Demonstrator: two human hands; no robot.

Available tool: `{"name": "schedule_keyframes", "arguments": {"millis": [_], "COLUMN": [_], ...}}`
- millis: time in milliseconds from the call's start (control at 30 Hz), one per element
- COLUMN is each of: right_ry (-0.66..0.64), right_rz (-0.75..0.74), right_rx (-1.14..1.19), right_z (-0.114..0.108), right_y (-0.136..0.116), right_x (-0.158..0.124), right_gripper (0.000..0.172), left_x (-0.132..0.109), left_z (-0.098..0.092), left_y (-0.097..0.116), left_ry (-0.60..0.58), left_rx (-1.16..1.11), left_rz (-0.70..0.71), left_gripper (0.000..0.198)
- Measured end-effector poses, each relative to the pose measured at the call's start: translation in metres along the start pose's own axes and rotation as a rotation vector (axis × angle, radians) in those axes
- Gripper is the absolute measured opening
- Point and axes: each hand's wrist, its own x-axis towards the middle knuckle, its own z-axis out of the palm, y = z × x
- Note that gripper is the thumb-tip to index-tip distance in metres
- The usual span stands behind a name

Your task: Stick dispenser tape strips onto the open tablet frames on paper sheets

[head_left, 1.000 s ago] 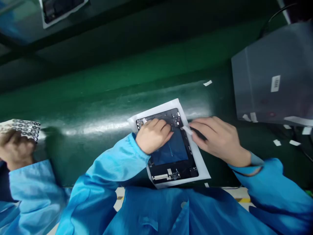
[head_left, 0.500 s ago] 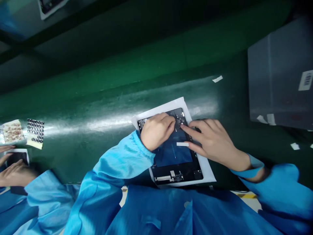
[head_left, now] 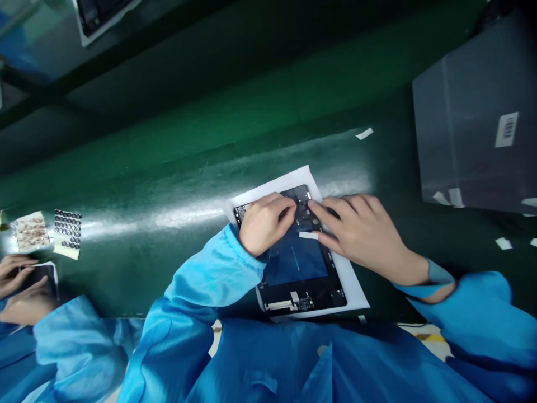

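right hand (head_left: pixel 364 232) has shifted up the tablet (head_left: pixel 293 260), forefinger (head_left: pixel 321 212) extended.

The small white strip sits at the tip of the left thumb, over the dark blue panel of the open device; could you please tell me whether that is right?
Not quite: it is the right thumb. The head view shows the small white strip at the thumb tip of the right hand, over the dark blue panel of the open device.
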Motion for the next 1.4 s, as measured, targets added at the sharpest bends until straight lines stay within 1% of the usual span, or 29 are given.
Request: {"name": "schedule_keyframes", "arguments": {"millis": [167, 333, 433, 500, 667, 767, 867, 933, 967, 1033, 1100, 1133, 1300, 1400], "right_ry": [0.017, 0.059, 0.032, 0.011, -0.039, -0.067, 0.029, 0.088, 0.089, 0.031, -0.022, -0.027, 0.036, 0.096], "right_rz": [0.011, 0.036, 0.069, 0.065, 0.062, 0.039, 0.011, 0.032, 0.049, 0.072, 0.064, 0.056, 0.022, 0.011], "right_rx": [0.004, 0.101, 0.219, 0.275, 0.300, 0.306, 0.264, 0.204, 0.176, 0.141, 0.131, 0.133, 0.205, 0.239], "right_z": [0.002, 0.004, 0.007, 0.009, 0.016, 0.015, 0.007, 0.002, 0.001, 0.000, 0.002, 0.003, 0.005, 0.004], "right_y": [-0.005, -0.010, -0.012, -0.013, -0.016, -0.017, -0.016, -0.015, -0.015, -0.015, -0.016, -0.017, -0.018, -0.014], "right_x": [0.003, 0.001, -0.005, -0.009, -0.010, -0.006, -0.004, -0.005, -0.006, -0.008, -0.009, -0.009, -0.007, -0.006], "right_gripper": [0.047, 0.045, 0.047, 0.046, 0.049, 0.051, 0.046, 0.043, 0.042, 0.043, 0.042, 0.042, 0.039, 0.036], "left_x": [0.001, 0.002, 0.002, 0.002, 0.001, 0.000, 0.000, 0.000, 0.000, -0.001, -0.001, -0.002, -0.003, -0.004], "left_z": [0.000, 0.001, 0.001, 0.002, 0.005, 0.005, 0.004, 0.003, 0.004, 0.005, 0.008, 0.009, 0.014, 0.015], "left_y": [0.002, 0.001, 0.001, 0.001, 0.000, -0.001, 0.000, 0.001, 0.001, 0.001, 0.000, -0.001, -0.005, -0.006], "left_ry": [-0.003, -0.008, -0.015, -0.020, -0.017, -0.023, -0.010, 0.000, 0.003, 0.004, 0.011, 0.019, 0.043, 0.062], "left_rx": [-0.014, -0.023, -0.030, -0.032, -0.046, -0.046, -0.031, -0.020, -0.012, 0.006, 0.039, 0.066, 0.216, 0.263], "left_rz": [-0.017, -0.020, -0.016, -0.022, -0.010, -0.001, 0.029, 0.047, 0.053, 0.064, 0.093, 0.116, 0.248, 0.284], "left_gripper": [0.013, 0.011, 0.012, 0.013, 0.012, 0.013, 0.013, 0.014, 0.014, 0.015, 0.016, 0.017, 0.028, 0.032]}}
